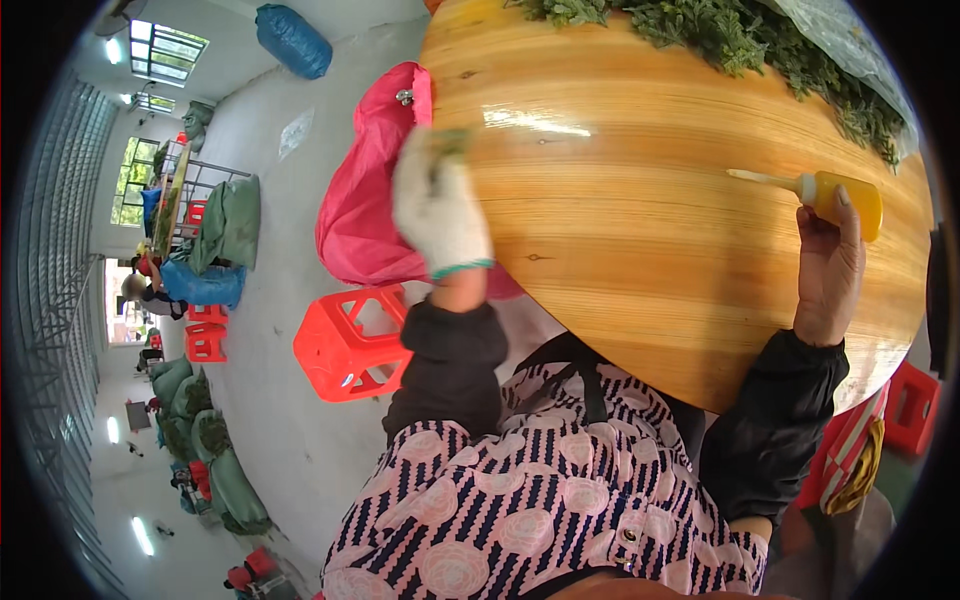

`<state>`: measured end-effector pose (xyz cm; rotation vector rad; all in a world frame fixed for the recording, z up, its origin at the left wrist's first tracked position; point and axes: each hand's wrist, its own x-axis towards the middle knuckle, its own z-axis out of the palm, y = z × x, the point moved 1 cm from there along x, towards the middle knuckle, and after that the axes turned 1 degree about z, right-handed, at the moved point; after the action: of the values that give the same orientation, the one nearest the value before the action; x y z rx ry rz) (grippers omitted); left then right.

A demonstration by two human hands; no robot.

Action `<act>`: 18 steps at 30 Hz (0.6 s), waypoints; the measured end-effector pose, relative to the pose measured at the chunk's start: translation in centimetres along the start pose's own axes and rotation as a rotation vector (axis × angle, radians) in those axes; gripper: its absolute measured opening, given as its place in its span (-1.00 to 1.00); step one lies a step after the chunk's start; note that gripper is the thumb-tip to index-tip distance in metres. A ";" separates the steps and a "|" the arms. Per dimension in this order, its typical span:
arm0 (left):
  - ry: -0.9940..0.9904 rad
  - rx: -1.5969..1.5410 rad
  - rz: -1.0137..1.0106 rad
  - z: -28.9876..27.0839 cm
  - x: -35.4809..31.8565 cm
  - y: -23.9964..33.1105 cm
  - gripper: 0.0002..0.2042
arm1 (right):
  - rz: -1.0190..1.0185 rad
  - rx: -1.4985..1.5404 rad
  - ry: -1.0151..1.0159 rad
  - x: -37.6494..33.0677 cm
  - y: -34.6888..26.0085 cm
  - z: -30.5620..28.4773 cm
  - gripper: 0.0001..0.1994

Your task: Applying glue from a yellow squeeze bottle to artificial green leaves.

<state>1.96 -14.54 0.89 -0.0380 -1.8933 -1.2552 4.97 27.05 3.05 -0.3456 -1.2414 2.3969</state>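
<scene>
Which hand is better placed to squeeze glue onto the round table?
The right hand, probably: it already grips the yellow glue bottle, nozzle over the wooden table. The gloved left hand is at the table's edge.

The desk (640,180) fills the upper right of the frame, with a heap of sprigs (740,40) along its top edge and a bottle (840,197) lying at its right side. A bag (365,190) sits on the floor just left of the desk, and a stool (345,345) stands below the bag, at centre left. More sacks (225,225) lie further off at the far left.
</scene>
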 end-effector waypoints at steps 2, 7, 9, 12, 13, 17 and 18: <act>0.056 0.131 -0.190 -3.9 3.1 -3.9 -0.65 | -0.004 0.013 0.014 -0.1 0.0 0.3 -0.77; -0.505 0.949 -0.476 -6.6 4.9 -7.3 -0.49 | -0.007 0.021 -0.046 -0.8 0.6 0.7 -0.78; -0.313 0.971 -0.256 -4.8 5.9 -6.1 -0.54 | 0.013 -0.003 0.004 -0.7 0.9 0.9 -0.79; -0.223 0.456 0.071 0.6 8.3 -4.3 -0.62 | 0.093 0.139 -0.018 -0.6 1.6 1.5 -0.78; -0.263 0.251 0.057 3.3 9.0 -4.3 -0.66 | 0.105 0.129 -0.015 -0.6 1.9 1.7 -0.78; -0.307 0.107 0.102 15.5 12.0 -5.6 -0.63 | 0.160 0.151 -0.023 -0.2 2.8 2.2 -0.76; -0.297 0.062 -0.061 18.2 12.7 -6.2 -0.58 | 0.199 0.177 -0.021 -0.1 2.9 2.2 -0.75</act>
<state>-20.30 -8.71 2.00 -0.1427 -2.2013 -1.2869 3.42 23.94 1.92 -0.4082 -1.0363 2.6624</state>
